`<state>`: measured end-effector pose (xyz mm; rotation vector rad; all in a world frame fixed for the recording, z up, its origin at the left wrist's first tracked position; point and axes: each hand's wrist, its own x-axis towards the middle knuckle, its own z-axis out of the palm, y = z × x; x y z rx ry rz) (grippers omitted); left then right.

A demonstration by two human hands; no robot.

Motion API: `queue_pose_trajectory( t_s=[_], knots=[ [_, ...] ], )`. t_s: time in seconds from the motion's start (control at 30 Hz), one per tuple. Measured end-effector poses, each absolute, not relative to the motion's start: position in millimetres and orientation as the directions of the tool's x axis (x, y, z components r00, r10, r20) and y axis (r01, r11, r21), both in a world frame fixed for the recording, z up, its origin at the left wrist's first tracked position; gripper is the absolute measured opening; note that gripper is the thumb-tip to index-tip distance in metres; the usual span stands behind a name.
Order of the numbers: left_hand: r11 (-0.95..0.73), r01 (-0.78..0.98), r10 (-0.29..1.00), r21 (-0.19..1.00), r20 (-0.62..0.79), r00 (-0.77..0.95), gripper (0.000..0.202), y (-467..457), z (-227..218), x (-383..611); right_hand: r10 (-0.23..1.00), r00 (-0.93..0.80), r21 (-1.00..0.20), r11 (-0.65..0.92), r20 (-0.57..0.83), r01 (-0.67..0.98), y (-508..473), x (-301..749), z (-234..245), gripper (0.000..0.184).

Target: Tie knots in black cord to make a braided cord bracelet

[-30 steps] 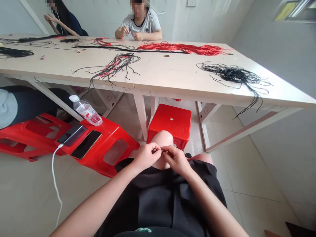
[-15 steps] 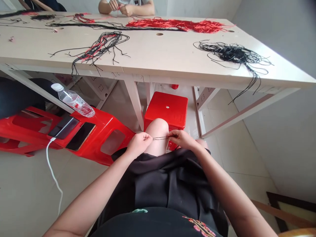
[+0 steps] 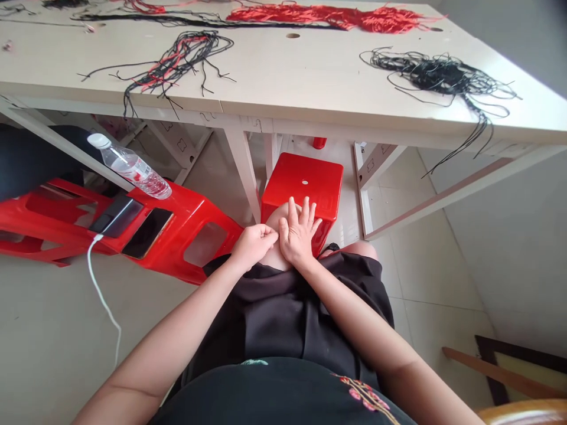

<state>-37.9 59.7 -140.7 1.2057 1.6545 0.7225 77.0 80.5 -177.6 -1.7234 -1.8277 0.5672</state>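
My left hand (image 3: 253,243) is closed in a pinch over my bare knee (image 3: 274,255), its fingertips meeting the edge of my right palm; the thin black cord seen earlier is too fine to make out now. My right hand (image 3: 299,231) lies flat on the knee with its fingers spread and stretched forward. Both hands rest above the hem of my black skirt (image 3: 283,319), in front of a red plastic stool (image 3: 305,183).
A pale table (image 3: 274,77) carries a mixed black-and-red cord bundle (image 3: 177,56), a black cord tangle (image 3: 438,74) and red cords (image 3: 328,15). A tipped red stool (image 3: 177,230) at left bears a water bottle (image 3: 130,168), two phones (image 3: 130,224) and a white cable (image 3: 100,289).
A short black cord was stretched between both pinching hands. Now my right hand has opened flat on the knee and the hands have come together. The view has tilted down.
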Motion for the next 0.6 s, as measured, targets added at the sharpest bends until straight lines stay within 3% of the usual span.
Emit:
queue_pose_trajectory(
  t_s=[0.33, 0.6],
  knots=[
    [0.458, 0.192, 0.889, 0.868, -0.447, -0.102, 0.020, 87, -131, -33, 0.995, 0.099, -0.637, -0.068, 0.014, 0.768, 125, 77, -158, 0.056],
    [0.485, 0.119, 0.874, 0.866, -0.474, -0.107, 0.017, 101, -133, -37, 1.000, 0.014, -0.580, -0.020, -0.015, 0.815, 146, 75, -153, 0.060]
  ],
)
